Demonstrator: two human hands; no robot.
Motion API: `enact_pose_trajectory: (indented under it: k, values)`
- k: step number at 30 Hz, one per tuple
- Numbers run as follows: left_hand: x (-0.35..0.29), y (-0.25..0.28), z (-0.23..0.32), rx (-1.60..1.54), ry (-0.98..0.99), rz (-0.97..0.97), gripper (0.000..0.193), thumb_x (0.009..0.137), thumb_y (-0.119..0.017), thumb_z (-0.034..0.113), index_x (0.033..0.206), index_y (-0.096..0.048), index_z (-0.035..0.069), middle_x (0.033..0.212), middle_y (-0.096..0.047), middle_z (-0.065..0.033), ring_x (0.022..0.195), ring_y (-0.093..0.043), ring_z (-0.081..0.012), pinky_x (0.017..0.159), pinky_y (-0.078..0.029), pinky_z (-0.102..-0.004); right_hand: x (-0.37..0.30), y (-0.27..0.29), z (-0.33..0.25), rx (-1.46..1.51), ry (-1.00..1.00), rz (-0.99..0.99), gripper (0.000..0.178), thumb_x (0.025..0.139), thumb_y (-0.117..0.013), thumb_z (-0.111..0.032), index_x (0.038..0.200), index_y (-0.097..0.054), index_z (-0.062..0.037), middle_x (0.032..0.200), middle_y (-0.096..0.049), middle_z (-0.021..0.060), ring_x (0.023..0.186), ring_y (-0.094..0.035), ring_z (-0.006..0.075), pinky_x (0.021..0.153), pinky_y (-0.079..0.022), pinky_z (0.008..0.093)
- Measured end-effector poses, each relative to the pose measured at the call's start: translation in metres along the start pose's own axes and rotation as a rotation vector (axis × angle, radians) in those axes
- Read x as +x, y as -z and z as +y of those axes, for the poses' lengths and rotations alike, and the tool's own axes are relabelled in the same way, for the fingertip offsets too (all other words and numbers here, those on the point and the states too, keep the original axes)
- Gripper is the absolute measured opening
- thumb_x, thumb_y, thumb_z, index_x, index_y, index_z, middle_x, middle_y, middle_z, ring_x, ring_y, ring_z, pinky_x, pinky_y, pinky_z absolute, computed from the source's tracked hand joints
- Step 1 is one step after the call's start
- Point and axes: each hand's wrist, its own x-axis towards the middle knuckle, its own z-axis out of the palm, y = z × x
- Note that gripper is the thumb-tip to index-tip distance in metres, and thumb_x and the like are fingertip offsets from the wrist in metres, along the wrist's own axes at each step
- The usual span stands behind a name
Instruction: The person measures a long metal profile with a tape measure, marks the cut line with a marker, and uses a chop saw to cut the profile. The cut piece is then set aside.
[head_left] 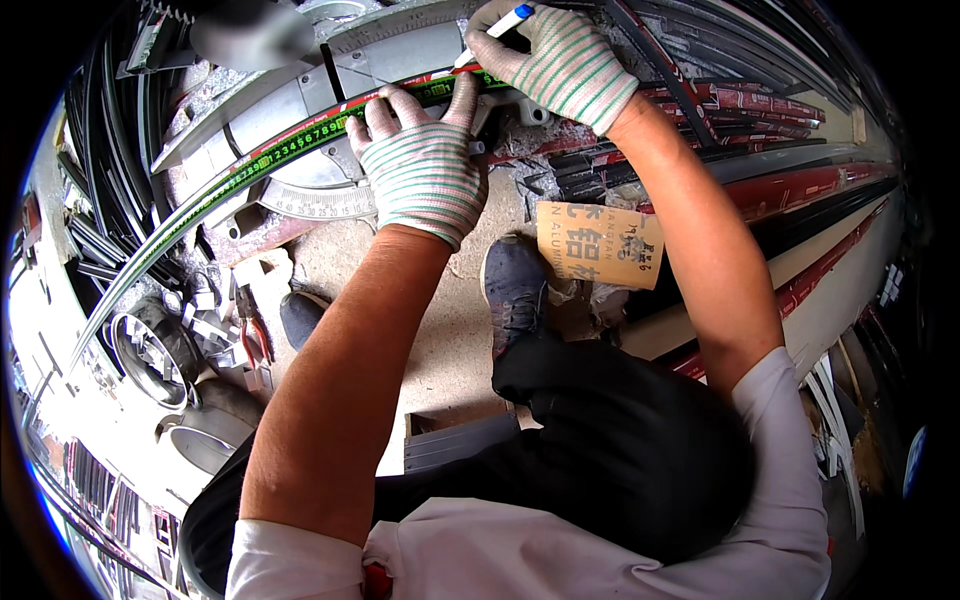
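A long green-and-black tape measure [290, 148] runs in a curve across the upper left, along a strip with a red face [372, 97]. Over both lies my left hand [425, 175], in a striped knit glove, its fingers spread and pressing down on them. My right hand [565, 70], gloved alike, grips a white marker with a blue end [492, 38]. The marker's tip meets the red strip just beyond my left fingertips. Beneath the tape is a grey metal saw table [375, 55] with a curved angle scale [315, 200].
Bundles of red and black profiles [760, 105] lie to the right. A piece of printed cardboard [600, 245] rests beside my shoe [515, 290]. Red-handled pliers [253, 335], metal offcuts and a metal ring [150, 360] are at the left. Dark strips [95, 130] stack up far left.
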Motion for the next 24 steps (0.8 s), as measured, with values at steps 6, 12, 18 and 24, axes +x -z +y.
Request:
enact_pose_trajectory:
  k: [6,12,18,24]
  values:
    - [-0.0001,-0.0014,-0.0002,0.009,0.003,0.017,0.075,0.082,-0.072,0.033,0.152,-0.045,0.039,0.138,-0.043,-0.0312,0.130,-0.040,-0.0508,0.111,-0.028,-0.0669,0.0002,0.0016,-0.0034,0.010,-0.019,-0.011,0.016,0.090,-0.071,-0.022,0.097,-0.070,-0.0077,0.087,-0.074,0.0141,0.081,-0.073,0.0296,0.074,-0.058,0.0378]
    - [-0.0004,-0.0020,-0.0003,0.005,-0.003,0.037,0.075,0.082,-0.072,0.032,0.151,-0.045,0.038,0.135,-0.044,-0.0303,0.129,-0.041,-0.0502,0.110,-0.028,-0.0669,-0.0003,0.0009,-0.0028,-0.007,-0.002,0.005,0.016,0.090,-0.071,-0.023,0.096,-0.070,-0.0079,0.087,-0.074,0.0139,0.080,-0.073,0.0296,0.073,-0.058,0.0378]
    - [0.0003,-0.0010,0.0005,0.006,0.000,0.039,0.076,0.080,-0.073,0.031,0.151,-0.046,0.039,0.135,-0.045,-0.0303,0.128,-0.042,-0.0494,0.110,-0.030,-0.0664,-0.0005,0.0018,-0.0030,-0.003,-0.017,-0.004,0.016,0.090,-0.071,-0.023,0.096,-0.070,-0.0080,0.087,-0.074,0.0139,0.081,-0.074,0.0295,0.073,-0.058,0.0378]
    - [0.0002,-0.0016,0.0008,0.017,0.006,0.042,0.076,0.080,-0.074,0.031,0.151,-0.046,0.039,0.133,-0.045,-0.0297,0.128,-0.042,-0.0493,0.110,-0.030,-0.0661,0.0002,0.0013,-0.0037,0.001,-0.039,-0.009,0.016,0.090,-0.071,-0.023,0.097,-0.071,-0.0082,0.089,-0.074,0.0138,0.082,-0.073,0.0290,0.075,-0.058,0.0375]
